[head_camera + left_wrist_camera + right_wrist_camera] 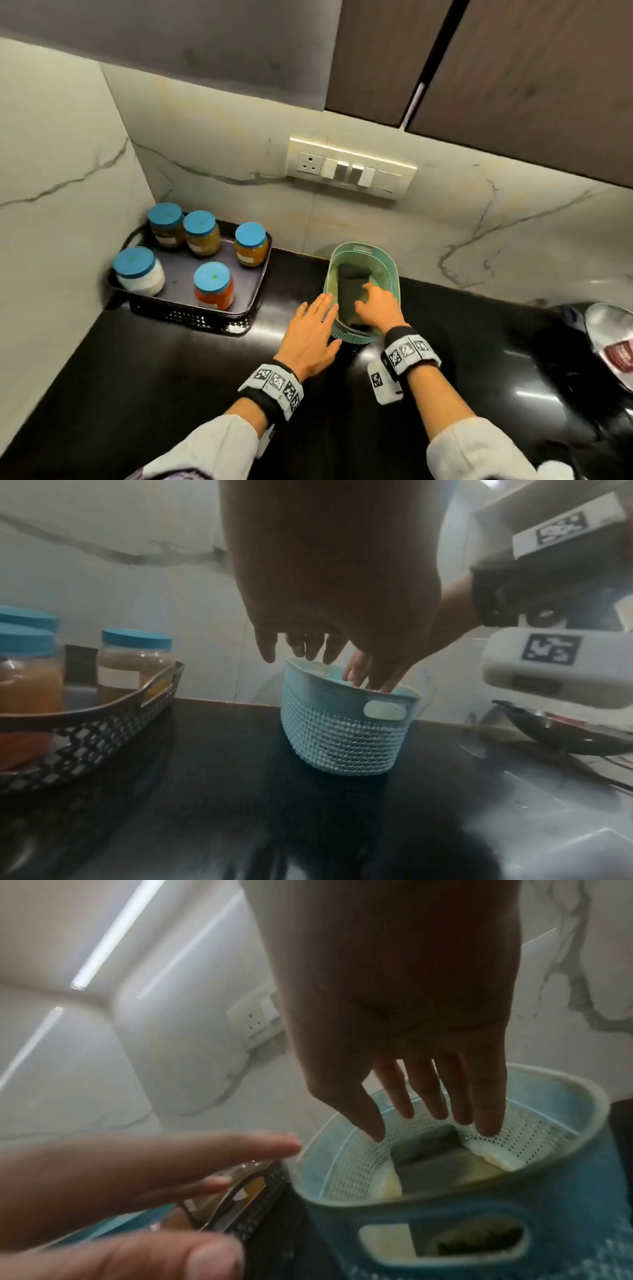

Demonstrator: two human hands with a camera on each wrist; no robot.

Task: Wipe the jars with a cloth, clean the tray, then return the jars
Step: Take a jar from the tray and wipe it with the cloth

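Observation:
Several blue-lidded jars (213,285) stand in a dark perforated tray (191,313) in the left corner of the black counter. To its right sits a teal basket (383,260) holding a folded dark cloth (349,284). My right hand (375,305) reaches down into the basket with its fingers straight above the cloth (431,1156), gripping nothing. My left hand (317,329) is spread open beside the basket's left rim, fingers straight (301,647). Whether it touches the rim cannot be told.
A marble wall with a switch panel (351,168) rises behind the counter. Dark cabinets (513,68) hang overhead. A dark appliance with a shiny lid (609,335) sits at the right edge. Black counter (171,377) lies in front of the tray.

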